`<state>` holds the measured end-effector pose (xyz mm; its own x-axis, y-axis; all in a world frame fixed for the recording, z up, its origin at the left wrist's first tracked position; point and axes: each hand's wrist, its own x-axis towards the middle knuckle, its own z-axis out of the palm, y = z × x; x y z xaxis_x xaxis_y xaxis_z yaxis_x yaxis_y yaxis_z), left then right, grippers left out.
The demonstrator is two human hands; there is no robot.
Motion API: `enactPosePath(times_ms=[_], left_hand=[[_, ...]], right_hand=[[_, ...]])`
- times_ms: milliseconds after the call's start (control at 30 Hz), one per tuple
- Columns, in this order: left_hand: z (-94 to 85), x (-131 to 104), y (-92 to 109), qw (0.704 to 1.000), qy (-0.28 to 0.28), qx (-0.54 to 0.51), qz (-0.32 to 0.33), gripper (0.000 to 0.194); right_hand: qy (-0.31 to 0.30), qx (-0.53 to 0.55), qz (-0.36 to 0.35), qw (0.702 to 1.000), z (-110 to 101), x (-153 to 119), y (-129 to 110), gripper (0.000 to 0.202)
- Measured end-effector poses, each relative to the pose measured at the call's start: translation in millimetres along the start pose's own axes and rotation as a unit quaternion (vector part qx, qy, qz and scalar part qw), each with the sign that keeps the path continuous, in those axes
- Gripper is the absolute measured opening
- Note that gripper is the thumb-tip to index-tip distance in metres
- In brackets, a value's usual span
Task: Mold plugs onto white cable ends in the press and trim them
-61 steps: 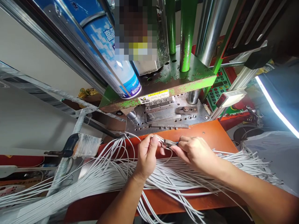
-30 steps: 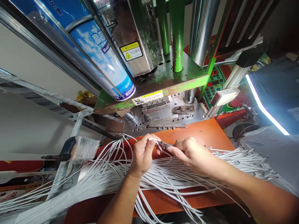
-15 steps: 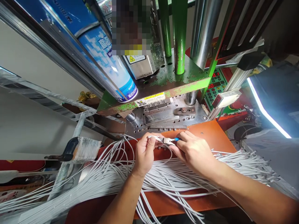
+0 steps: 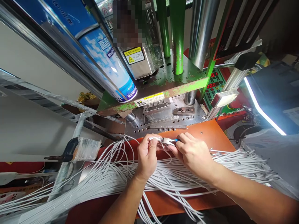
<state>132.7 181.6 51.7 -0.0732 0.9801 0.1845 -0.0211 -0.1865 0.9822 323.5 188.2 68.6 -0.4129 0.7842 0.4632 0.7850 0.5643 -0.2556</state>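
Observation:
My left hand (image 4: 147,152) is closed around white cable ends (image 4: 154,139), thumb pressed on top. My right hand (image 4: 195,151) grips a small pair of cutting pliers (image 4: 167,141) with a metal head and a bit of blue handle showing; the rest of the handles is hidden by my fingers. The jaws point left and meet the cable ends at my left fingertips. Whether the jaws are closed on a cable is too small to make out. Below both hands lies a thick bundle of white cables (image 4: 112,177) across the orange-red bench (image 4: 210,133).
Behind my hands stands a green press (image 4: 187,82) with a steel bed (image 4: 137,124) carrying metal mould blocks (image 4: 158,112). A blue spray can (image 4: 116,74) stands on its plate. At right are a control panel (image 4: 212,90) and a bright light strip (image 4: 263,105); at left, a wrapped bracket (image 4: 86,149).
My left hand has shifted slightly to the right, and the pliers have turned a little. The cable ends and pliers remain held; the camera view has moved slightly.

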Motion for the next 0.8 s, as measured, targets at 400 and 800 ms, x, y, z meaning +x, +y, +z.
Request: enactPosePath(times_ms=[400,800], left_hand=[[10.0,-1.8,9.7,0.993,-0.011,-0.103,-0.063,0.029],[4.0,6.7,27.4,0.965,-0.028,-0.110,-0.235,0.057]], right_hand=[[-0.014,0.023,-0.004,1.000,0.1,0.5,-0.3,0.057],[-0.222,0.345,0.119,0.904,-13.5,8.9,15.0,0.069]])
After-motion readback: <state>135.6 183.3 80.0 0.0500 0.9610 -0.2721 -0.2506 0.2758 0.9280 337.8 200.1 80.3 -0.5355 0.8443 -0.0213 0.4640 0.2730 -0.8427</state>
